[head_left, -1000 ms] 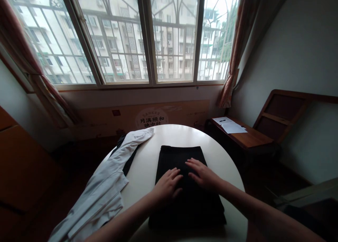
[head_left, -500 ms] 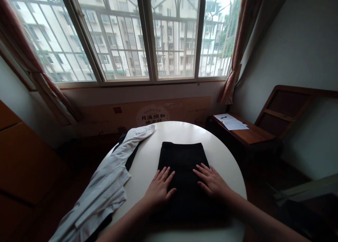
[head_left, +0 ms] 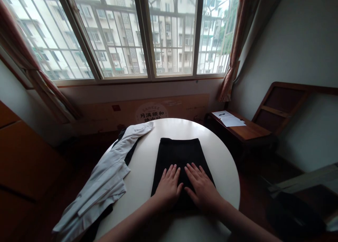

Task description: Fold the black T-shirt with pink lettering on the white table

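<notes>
A folded black garment (head_left: 179, 154) lies in the middle of a round white table (head_left: 224, 168). My left hand (head_left: 169, 187) rests flat on its near part with fingers stretched out. My right hand (head_left: 202, 187) lies flat beside it on the same cloth, fingers also extended. The two hands sit side by side, almost touching. Neither hand holds anything.
A white garment (head_left: 105, 182) over a dark one drapes across the table's left edge. A wooden side table (head_left: 250, 131) with papers (head_left: 228, 119) and a pen stands at the right, by a wooden frame leaning on the wall. A large barred window fills the back.
Both hands slid from the sides of the black garment toward its centre and closer to me, ending side by side. The view shifted slightly downward.
</notes>
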The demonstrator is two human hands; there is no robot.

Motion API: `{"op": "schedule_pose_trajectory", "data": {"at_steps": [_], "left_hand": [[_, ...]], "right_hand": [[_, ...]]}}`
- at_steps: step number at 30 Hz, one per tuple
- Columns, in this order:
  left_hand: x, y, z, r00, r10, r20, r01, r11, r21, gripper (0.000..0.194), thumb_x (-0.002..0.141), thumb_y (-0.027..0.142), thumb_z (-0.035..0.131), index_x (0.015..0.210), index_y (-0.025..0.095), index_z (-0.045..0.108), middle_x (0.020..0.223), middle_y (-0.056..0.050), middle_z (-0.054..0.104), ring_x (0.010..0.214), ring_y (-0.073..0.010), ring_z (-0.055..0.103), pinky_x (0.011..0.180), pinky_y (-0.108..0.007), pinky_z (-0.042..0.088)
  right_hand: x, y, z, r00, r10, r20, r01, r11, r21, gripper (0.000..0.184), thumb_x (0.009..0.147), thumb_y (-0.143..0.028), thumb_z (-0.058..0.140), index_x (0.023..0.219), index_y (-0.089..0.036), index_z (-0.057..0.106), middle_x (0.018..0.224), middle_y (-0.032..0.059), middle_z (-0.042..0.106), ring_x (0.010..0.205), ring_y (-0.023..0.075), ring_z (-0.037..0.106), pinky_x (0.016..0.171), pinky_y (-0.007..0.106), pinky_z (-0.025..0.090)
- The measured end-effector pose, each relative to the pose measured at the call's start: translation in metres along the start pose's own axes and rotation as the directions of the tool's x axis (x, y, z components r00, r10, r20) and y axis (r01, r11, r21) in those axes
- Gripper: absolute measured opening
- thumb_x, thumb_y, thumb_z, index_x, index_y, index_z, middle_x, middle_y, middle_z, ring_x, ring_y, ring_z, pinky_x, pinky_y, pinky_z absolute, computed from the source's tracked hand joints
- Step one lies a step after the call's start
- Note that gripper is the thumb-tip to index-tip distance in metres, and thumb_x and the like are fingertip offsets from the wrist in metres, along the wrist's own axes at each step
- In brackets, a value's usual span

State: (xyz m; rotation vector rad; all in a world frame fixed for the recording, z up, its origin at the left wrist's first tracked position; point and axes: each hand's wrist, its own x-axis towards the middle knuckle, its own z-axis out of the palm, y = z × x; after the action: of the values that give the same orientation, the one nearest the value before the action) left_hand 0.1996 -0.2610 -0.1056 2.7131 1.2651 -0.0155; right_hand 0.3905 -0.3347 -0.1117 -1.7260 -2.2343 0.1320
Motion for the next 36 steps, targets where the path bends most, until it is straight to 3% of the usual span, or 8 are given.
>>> {"op": "schedule_pose_trajectory", "data": {"at_steps": [5, 13, 17, 21, 24, 28, 31, 36], "left_hand": [[-0.022, -0.019, 0.011, 0.998, 0.048, -0.050, -0.049, 0.999, -0.010, 0.067, 0.098, 0.049, 0.046, 0.159, 0.023, 0.031, 0.166, -0.009, 0.024, 0.154, -0.0290, 0.022, 0.124, -0.053, 0.021], [-0.063, -0.054, 0.015, 1.000, -0.012, -0.009, 0.011, 0.998, -0.057, 0.071, 0.094, 0.056, 0.050, 0.158, 0.030, 0.032, 0.166, -0.009, 0.021, 0.153, -0.0336, 0.021, 0.122, -0.058, 0.022], [-0.068, -0.066, -0.001, 0.998, -0.051, 0.035, 0.055, 0.991, -0.123, 0.060, 0.096, 0.053, 0.047, 0.152, 0.030, 0.046, 0.163, -0.008, 0.033, 0.149, -0.0308, 0.034, 0.121, -0.051, 0.030], [-0.035, -0.084, -0.034, 0.977, -0.190, -0.099, 0.168, 0.967, -0.191, 0.045, 0.100, 0.043, 0.043, 0.134, 0.024, 0.065, 0.149, -0.009, 0.056, 0.137, -0.0254, 0.052, 0.114, -0.039, 0.041], [0.011, -0.099, -0.056, 0.963, -0.239, -0.126, 0.218, 0.963, -0.162, 0.045, 0.095, 0.033, 0.053, 0.137, 0.018, 0.061, 0.140, -0.012, 0.062, 0.129, -0.0261, 0.057, 0.111, -0.037, 0.042], [0.070, -0.105, -0.069, 0.962, -0.242, -0.127, 0.223, 0.964, -0.147, 0.047, 0.094, 0.027, 0.056, 0.139, 0.016, 0.060, 0.145, -0.016, 0.057, 0.132, -0.0298, 0.054, 0.112, -0.039, 0.040], [0.097, -0.092, -0.066, 0.970, -0.201, -0.139, 0.182, 0.973, -0.141, 0.047, 0.093, 0.030, 0.058, 0.140, 0.021, 0.060, 0.158, -0.016, 0.041, 0.145, -0.0330, 0.038, 0.115, -0.044, 0.034], [0.101, -0.062, -0.036, 0.976, -0.210, -0.059, 0.202, 0.972, -0.118, 0.055, 0.090, 0.044, 0.061, 0.142, 0.026, 0.057, 0.163, -0.017, 0.033, 0.150, -0.0391, 0.028, 0.110, -0.059, 0.037]], "right_hand": [[-0.016, 0.010, 0.011, 0.995, -0.007, 0.103, 0.002, 0.999, 0.051, 0.066, 0.099, -0.045, 0.049, 0.159, -0.027, 0.028, 0.165, 0.0059, 0.024, 0.153, 0.0300, 0.024, 0.126, 0.055, 0.018], [-0.056, 0.029, -0.003, 0.964, 0.060, 0.260, -0.101, 0.984, 0.149, 0.068, 0.099, -0.056, 0.045, 0.159, -0.033, 0.022, 0.167, 0.0015, 0.016, 0.155, 0.0313, 0.013, 0.125, 0.058, 0.014], [-0.062, 0.052, -0.019, 0.966, 0.072, 0.246, -0.156, 0.928, 0.338, 0.053, 0.101, -0.055, 0.042, 0.149, -0.033, 0.049, 0.164, 0.0014, 0.032, 0.152, 0.0300, 0.026, 0.123, 0.051, 0.027], [-0.050, 0.080, -0.039, 0.954, 0.295, 0.061, -0.292, 0.859, 0.421, 0.050, 0.100, -0.052, 0.039, 0.137, -0.028, 0.063, 0.147, 0.0091, 0.056, 0.125, 0.0295, 0.061, 0.097, 0.042, 0.057], [-0.043, 0.072, -0.045, 0.944, 0.328, -0.022, -0.311, 0.914, 0.260, 0.054, 0.097, -0.049, 0.047, 0.145, -0.026, 0.055, 0.138, 0.0122, 0.061, 0.117, 0.0316, 0.063, 0.094, 0.046, 0.057], [-0.046, 0.024, -0.022, 0.997, 0.078, -0.018, -0.076, 0.992, 0.103, 0.061, 0.088, -0.037, 0.065, 0.148, -0.033, 0.052, 0.156, 0.0078, 0.046, 0.142, 0.0370, 0.043, 0.117, 0.055, 0.037], [-0.046, -0.011, 0.014, 0.973, -0.198, 0.121, 0.181, 0.974, 0.137, 0.077, 0.083, -0.034, 0.071, 0.154, -0.033, 0.041, 0.160, 0.0084, 0.040, 0.145, 0.0390, 0.039, 0.119, 0.058, 0.032], [-0.033, -0.034, 0.069, 0.981, -0.178, 0.081, 0.174, 0.983, 0.056, 0.064, 0.094, -0.020, 0.055, 0.155, -0.029, 0.039, 0.158, 0.0116, 0.039, 0.144, 0.0395, 0.040, 0.115, 0.061, 0.036]]}}
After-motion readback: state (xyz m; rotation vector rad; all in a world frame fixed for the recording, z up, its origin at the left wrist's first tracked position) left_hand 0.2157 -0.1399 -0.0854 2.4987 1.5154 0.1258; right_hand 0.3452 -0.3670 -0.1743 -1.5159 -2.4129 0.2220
